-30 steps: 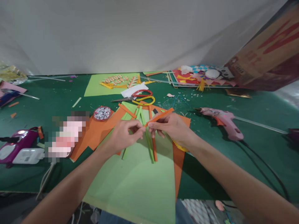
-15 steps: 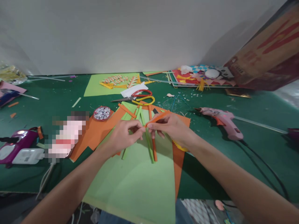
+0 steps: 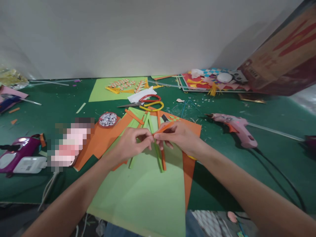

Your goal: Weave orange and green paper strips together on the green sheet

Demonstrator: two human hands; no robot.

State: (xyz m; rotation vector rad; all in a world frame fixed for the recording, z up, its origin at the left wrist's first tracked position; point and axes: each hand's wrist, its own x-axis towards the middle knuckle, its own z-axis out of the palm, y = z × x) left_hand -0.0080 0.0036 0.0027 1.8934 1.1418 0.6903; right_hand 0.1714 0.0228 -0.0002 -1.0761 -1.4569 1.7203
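An orange paper strip (image 3: 166, 127) is pinched between both hands above a light green sheet (image 3: 148, 194). My left hand (image 3: 135, 142) grips its left end between thumb and forefinger. My right hand (image 3: 181, 136) is closed on it further along, with the strip's far part running over the fingers. Below the hands lie loose green strips (image 3: 158, 156) and another orange strip (image 3: 163, 160). Behind them, scissors (image 3: 145, 102) with one red and one yellow handle loop rest on the table. Orange sheets (image 3: 190, 172) stick out from under the green one.
A pink glue gun (image 3: 234, 126) with a cord lies on the right. On the left are a round dish of googly eyes (image 3: 108, 119), a blurred-out phone (image 3: 71, 144) and a purple power strip (image 3: 21, 153). A brown paper bag (image 3: 283, 56) stands back right.
My right hand has shifted slightly, and the strip's far part now sits lower over its fingers. Both hands still pinch the orange strip. The things on the table have not moved.
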